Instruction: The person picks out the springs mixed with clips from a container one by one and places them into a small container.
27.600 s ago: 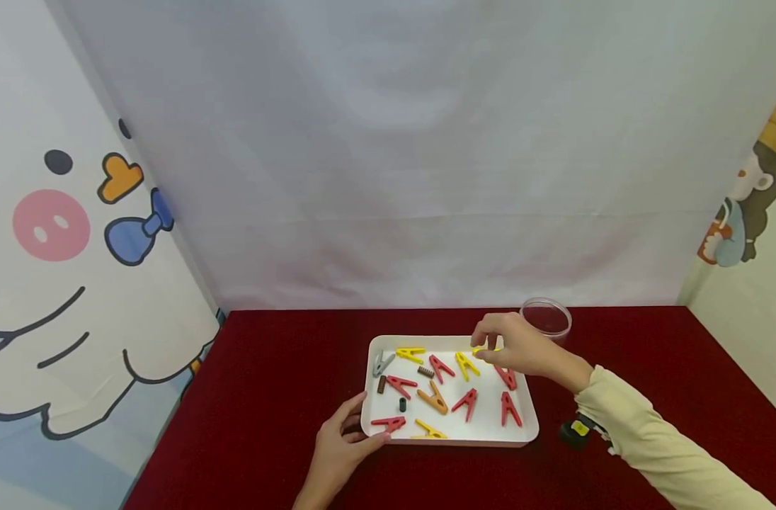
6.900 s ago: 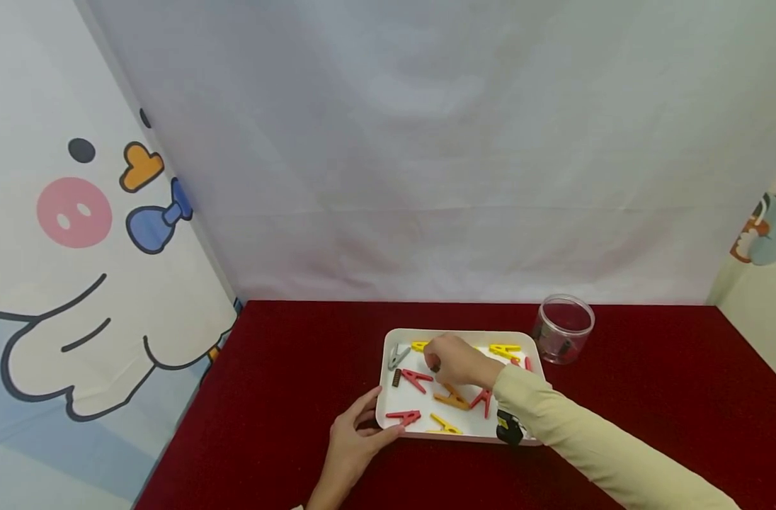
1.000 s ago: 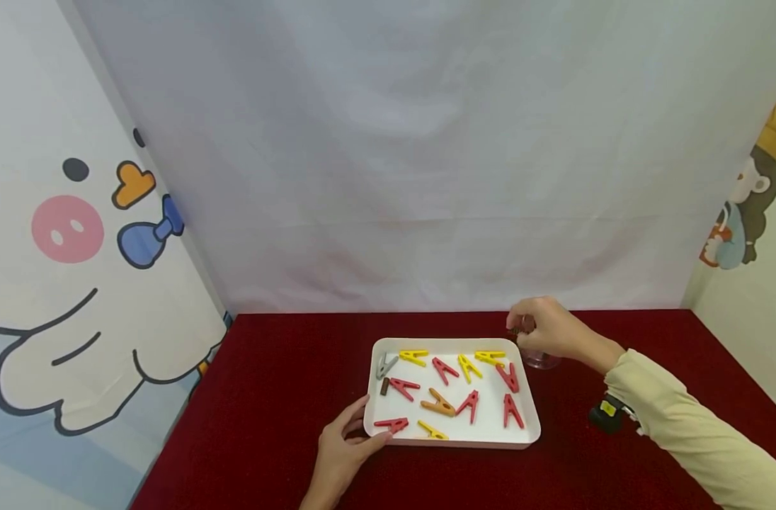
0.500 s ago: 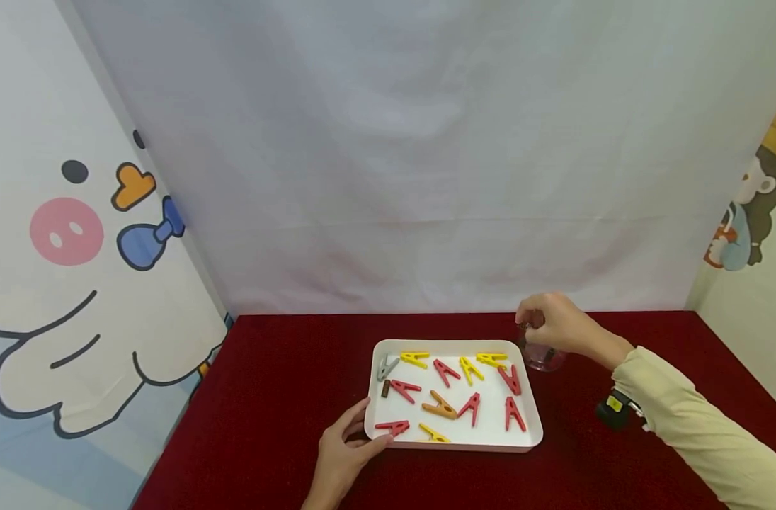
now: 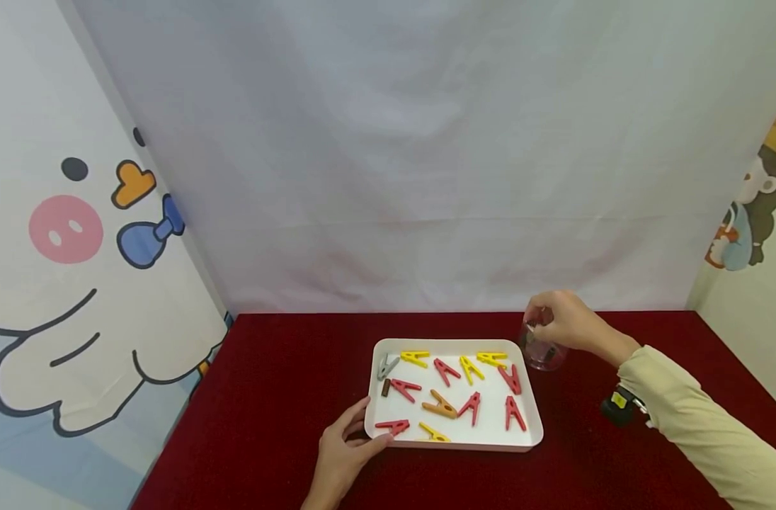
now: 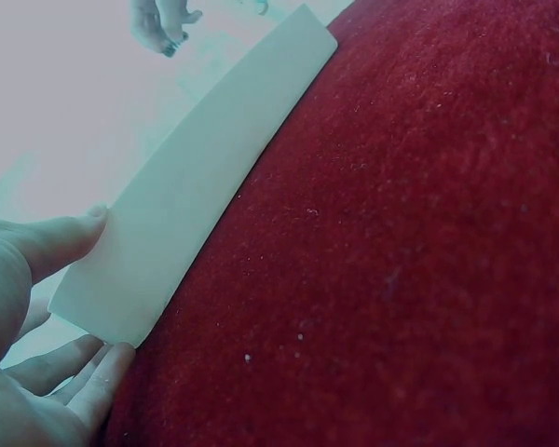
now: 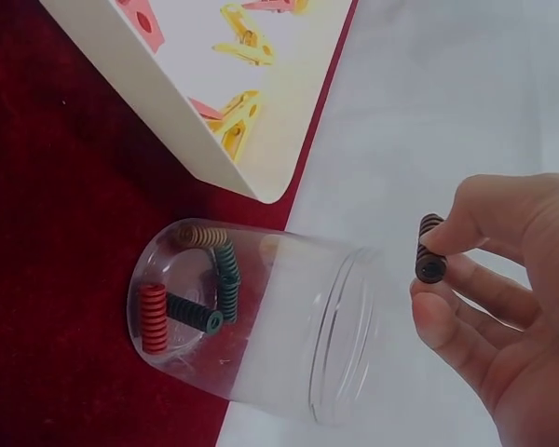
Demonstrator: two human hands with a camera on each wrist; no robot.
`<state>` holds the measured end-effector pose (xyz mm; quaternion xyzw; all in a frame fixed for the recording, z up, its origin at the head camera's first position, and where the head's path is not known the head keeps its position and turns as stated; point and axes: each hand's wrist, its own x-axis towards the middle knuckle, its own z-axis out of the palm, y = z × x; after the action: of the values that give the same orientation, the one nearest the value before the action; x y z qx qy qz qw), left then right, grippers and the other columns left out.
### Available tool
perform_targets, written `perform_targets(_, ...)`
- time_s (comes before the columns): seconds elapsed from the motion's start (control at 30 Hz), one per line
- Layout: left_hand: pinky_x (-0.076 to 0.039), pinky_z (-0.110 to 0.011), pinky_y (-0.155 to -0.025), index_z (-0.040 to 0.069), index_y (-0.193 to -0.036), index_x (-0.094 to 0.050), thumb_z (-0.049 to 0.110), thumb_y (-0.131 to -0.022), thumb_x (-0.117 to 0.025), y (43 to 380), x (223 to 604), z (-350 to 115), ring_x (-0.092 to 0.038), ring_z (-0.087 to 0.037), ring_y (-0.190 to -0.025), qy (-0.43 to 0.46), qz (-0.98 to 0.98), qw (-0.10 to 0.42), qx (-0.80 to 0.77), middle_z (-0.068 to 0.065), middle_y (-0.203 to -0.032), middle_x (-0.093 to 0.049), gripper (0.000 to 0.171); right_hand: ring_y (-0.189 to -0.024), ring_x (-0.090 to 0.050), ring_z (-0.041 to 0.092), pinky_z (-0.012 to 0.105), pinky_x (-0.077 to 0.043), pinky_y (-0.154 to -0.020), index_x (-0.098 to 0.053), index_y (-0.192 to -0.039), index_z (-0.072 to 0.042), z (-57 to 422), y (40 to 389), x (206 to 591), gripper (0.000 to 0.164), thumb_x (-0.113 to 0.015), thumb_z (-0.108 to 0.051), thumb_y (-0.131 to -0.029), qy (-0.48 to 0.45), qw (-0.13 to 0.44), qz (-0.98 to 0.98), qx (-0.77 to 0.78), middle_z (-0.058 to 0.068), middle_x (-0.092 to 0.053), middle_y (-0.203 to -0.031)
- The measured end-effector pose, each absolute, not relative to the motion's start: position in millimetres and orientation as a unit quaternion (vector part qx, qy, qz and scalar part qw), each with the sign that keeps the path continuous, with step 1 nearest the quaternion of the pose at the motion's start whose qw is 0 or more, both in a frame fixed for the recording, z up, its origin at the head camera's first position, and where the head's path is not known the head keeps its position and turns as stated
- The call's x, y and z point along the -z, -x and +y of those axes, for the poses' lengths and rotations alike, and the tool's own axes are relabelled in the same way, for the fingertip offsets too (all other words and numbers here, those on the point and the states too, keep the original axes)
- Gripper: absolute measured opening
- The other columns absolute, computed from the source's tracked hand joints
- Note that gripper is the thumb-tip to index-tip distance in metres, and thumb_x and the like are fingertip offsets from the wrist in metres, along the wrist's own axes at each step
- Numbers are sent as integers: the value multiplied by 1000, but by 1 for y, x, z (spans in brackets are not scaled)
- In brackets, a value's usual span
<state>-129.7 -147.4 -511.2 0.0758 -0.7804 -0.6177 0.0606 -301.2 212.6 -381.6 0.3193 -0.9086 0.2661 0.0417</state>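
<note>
My right hand (image 5: 569, 322) pinches a dark brown coil spring (image 7: 430, 250) between thumb and fingers, just outside the mouth of a clear plastic jar (image 7: 340, 321) in the right wrist view. Inside the jar lie several springs: a red spring (image 7: 154, 318), a tan spring (image 7: 203, 237) and dark green ones (image 7: 194, 313). With its thumb on the rim and fingers against the outer wall, my left hand (image 5: 340, 453) grips the near left corner of a white tray (image 5: 490, 428). One brown spring (image 5: 386, 387) lies at the tray's left side.
Spread over the tray are spring clamps: red clamps (image 5: 514, 412), yellow clamps (image 5: 469, 370), an orange clamp (image 5: 440, 405) and a grey clamp (image 5: 386, 367). A dark red cloth (image 5: 286, 397) covers the table, with a pale curtain (image 5: 426, 177) behind it.
Earlier my right hand reached over the tray; a brown spring and a dark spring there are gone. Over the last second it has shifted slightly right, over the jar. My left hand stays put.
</note>
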Motion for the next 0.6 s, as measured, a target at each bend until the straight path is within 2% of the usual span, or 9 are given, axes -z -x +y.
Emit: perform_targets(0.6,-51,-25,-73,11,-132,-56,20,-70,-85,128,506,-146,-59,-24,-102,-62,-775,67,625,-15,-125,-57,69,-62,-48,14,27,-44,-52,-69,-80,-4,221,310,390,18,-64,7,-68,-313,51,-910,-268,0,-61,-71)
